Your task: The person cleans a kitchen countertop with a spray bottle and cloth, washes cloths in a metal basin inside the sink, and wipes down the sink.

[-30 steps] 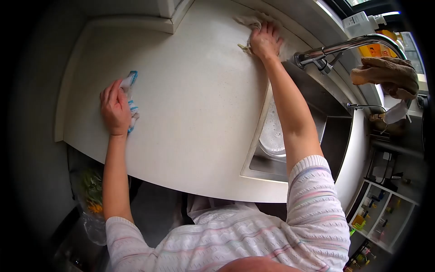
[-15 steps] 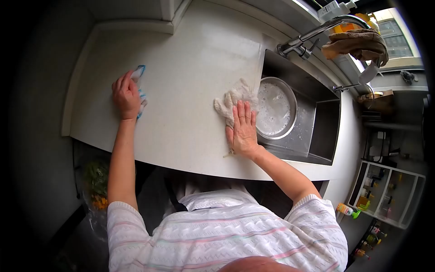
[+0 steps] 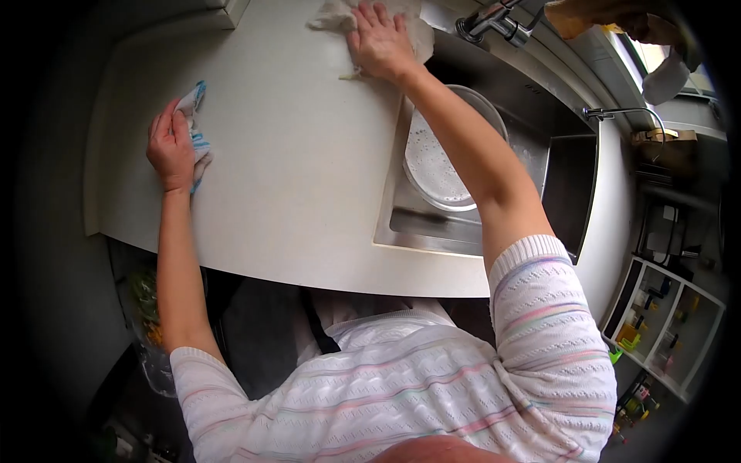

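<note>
My left hand [image 3: 171,150] rests at the left side of the white countertop [image 3: 285,170], fingers closed around a crumpled white cloth with blue edging [image 3: 201,145]. At the far side of the counter, my right hand [image 3: 380,46] lies flat with its fingers spread on an off-white rag [image 3: 330,17]. It presses the rag against the surface beside the sink's far corner. Part of the rag is hidden under the hand, and its far edge runs out of view.
A steel sink [image 3: 421,224] lies right of the counter, holding a round metal basin [image 3: 444,202] of sudsy water, partly covered by my right forearm. A faucet [image 3: 482,21] stands behind it. A bag with greenery [image 3: 147,301] is below the counter at left.
My right hand has slid the rag away from me, from beside the basin to the counter's far side. My left hand still holds its cloth. The view has shifted.
</note>
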Tool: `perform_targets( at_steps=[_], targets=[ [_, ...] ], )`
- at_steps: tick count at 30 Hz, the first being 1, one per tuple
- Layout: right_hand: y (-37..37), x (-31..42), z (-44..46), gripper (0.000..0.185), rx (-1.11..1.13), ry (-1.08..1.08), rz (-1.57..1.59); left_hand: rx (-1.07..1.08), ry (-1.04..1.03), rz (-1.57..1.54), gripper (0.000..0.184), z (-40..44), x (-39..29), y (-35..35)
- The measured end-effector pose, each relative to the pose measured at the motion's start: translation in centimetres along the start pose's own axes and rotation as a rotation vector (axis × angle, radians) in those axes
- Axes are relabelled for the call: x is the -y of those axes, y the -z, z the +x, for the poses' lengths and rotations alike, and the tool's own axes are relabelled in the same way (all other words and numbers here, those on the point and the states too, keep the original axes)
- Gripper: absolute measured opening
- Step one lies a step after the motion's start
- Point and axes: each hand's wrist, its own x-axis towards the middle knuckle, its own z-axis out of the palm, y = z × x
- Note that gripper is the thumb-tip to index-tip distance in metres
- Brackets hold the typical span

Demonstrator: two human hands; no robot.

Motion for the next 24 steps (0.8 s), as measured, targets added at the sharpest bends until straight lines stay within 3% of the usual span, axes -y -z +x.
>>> perform_targets(
  at_steps=[5, 10, 12, 14, 16, 19, 20, 21, 23, 24],
  targets=[
    [5.8, 3.2, -15.2, 0.049, 0.111, 0.144, 0.186, 0.036, -0.078, -0.061, 0.019, 1.6, -5.9, -4.3],
    [9.3, 1.2, -20.7, 0.040, 0.250, 0.087, 0.745, 0.098, -0.137, -0.026, 0.019, 2.5, -9.0, -7.0],
    [11.9, -1.5, -21.4, 0.035, 0.449, -0.450, 1.338, 0.137, -0.111, -0.044, 0.019, 2.3, -9.9, -7.8],
    [11.9, -6.1, -22.1, 0.033, 0.415, -0.719, 1.612, 0.169, -0.101, -0.053, 0.019, 2.3, -10.9, -8.3],
    [9.8, -11.5, -23.2, 0.034, 0.418, -0.875, 1.448, 0.176, -0.147, -0.017, 0.020, 2.2, -12.0, -8.9],
    [4.7, -16.5, -25.4, 0.039, 0.318, -0.984, 0.768, 0.104, -0.318, 0.117, 0.021, 2.1, -15.2, -9.6],
    [3.4, -14.9, -26.5, 0.039, 0.194, -0.866, 0.486, 0.056, -0.391, 0.164, 0.021, 1.8, -17.5, -9.8],
    [1.1, -13.5, -27.0, 0.033, 0.289, -0.754, 0.225, 0.007, -0.463, 0.211, 0.022, 1.2, -20.0, -10.2],
    [-4.1, -11.8, -29.5, 0.028, 0.306, -0.341, 0.231, 0.103, -0.427, -0.109, 0.021, -0.8, -24.4, -11.8],
    [-3.9, -12.1, -29.3, 0.028, 0.439, -0.276, 0.266, 0.196, -0.397, -0.225, 0.021, -2.3, -26.6, -12.9]
  ],
)
